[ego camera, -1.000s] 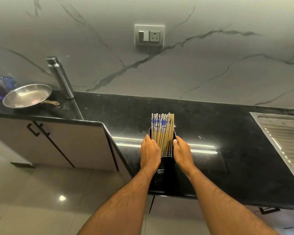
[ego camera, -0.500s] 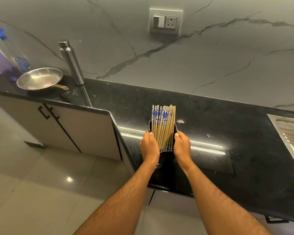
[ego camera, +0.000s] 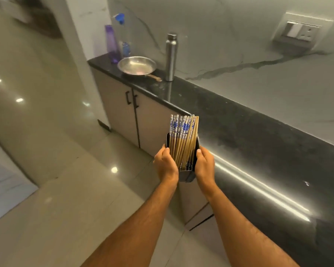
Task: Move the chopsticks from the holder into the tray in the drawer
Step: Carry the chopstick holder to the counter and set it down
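Holder [ego camera: 187, 175] gripped from both sides, carried in the air just off the counter [ego camera: 258, 151] edge, over the floor [ego camera: 56, 189] and in front of the cabinets [ego camera: 148, 122]. Left hand [ego camera: 165, 164] wrapped on the left wall, fingers curled and pressed together against it, thumb up along the rim; right hand [ego camera: 204, 164] mirrored on the right wall, thumb tip at the top edge, remaining fingers hidden behind the holder. Chopsticks [ego camera: 183, 139] packed inside, none pulled out, patterned blue-and-white ends fanned above the rim and leaning away from the wrists, plain ends down in the holder between the palms. Long axis running roughly up and away from the body, in line with the forearms, tilted slightly right at the top. Neither hand touching the sticks themselves, only the holder; both about equally near, patterned ends just beyond the thumbs. No drawer or tray in view, so likely a carrying step toward it, with the transfer itself not begun. For that move, probably one hand freed to close around the bundle near its upper ends and draw it out along its length, then turned flat to lie in the tray. Some risk of loose sticks sliding out if tipped further forward. Pan [ego camera: 136, 65] and bottle [ego camera: 171, 56] well apart at the far end of the counter.
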### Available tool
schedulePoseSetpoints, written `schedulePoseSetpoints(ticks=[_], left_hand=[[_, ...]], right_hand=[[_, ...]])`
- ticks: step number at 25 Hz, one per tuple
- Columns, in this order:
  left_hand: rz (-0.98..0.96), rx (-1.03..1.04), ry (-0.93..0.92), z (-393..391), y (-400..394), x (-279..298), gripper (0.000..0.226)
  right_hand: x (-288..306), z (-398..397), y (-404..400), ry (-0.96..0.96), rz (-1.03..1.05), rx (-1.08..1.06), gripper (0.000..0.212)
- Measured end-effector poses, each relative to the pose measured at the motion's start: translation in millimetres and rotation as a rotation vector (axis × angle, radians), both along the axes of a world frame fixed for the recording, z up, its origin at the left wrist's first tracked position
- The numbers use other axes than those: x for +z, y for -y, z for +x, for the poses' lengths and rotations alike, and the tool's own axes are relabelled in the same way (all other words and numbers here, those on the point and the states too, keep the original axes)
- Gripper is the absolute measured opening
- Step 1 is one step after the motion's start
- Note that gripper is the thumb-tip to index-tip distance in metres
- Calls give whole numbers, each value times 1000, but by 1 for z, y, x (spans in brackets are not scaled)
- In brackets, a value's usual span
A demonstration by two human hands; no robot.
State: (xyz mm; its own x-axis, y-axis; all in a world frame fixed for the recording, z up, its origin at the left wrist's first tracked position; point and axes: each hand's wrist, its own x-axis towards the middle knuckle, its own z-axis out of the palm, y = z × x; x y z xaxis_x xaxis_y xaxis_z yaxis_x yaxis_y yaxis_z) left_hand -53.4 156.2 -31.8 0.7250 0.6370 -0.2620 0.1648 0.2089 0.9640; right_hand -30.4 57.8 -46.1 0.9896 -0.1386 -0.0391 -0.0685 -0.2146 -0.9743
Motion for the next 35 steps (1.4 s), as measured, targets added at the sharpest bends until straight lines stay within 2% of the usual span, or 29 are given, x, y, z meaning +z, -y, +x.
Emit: schedulePoseSetpoints(ticks=[2,4,8,15,20,27,35], left_hand=[[26,141,-47,-23,-43,-8,41],[18,248,-59,-54,-87,-17,34],[30,391,-114,-132,-170,-31,35],[-38,754,-118,-316,-292,-50,33],[-26,1042,-128,-485,-355,-51,34],[-58,1490,-128,-709,-381,-54,34],[-55,1945,-118,-948,-337,-40,35]], right_hand=[[-10,-17,-46,-2,19,112,34],[-17,-41,-92,-7,41,208,34],[-30,-102,-182,-37,31,373,34],[-51,-261,-331,-85,-4,739,34],[-58,-413,-418,-72,-22,1042,34],[-53,-635,-484,-48,-33,1462,35],[-36,-888,-482,-158,-25,1949,32]])
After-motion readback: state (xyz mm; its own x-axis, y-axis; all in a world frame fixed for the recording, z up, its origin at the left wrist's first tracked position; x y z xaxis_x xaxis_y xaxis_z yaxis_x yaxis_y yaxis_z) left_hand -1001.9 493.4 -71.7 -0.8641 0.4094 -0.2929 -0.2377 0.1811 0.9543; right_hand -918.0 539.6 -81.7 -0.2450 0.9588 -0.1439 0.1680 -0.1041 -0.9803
